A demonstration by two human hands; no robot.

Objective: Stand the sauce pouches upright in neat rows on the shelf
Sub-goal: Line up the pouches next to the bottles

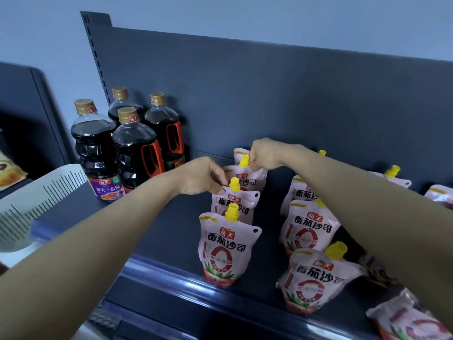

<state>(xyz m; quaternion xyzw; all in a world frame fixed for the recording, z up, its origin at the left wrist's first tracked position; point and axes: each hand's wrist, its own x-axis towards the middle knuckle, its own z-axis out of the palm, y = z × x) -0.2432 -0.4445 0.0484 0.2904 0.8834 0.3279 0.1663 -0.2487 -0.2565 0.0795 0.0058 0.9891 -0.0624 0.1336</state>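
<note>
Pink sauce pouches with yellow spouts and red-ringed labels stand on the dark shelf (171, 231), one row running front to back: front pouch (226, 249) upright at the shelf's edge, second pouch (232, 202) behind it; the left hand (203, 176) pinches that second pouch's top corner; the right hand (267, 154) is closed on the third pouch (245, 177) by its spout; another row (308, 231) stands just right; dark soy bottles (127, 146) wait at left.

The dark shelf (171, 231) carries four dark sauce bottles (137, 148) at nine o'clock. Pink sauce pouches (226, 249) with yellow caps stand in two rows centrally; more lie flat toward three o'clock.
</note>
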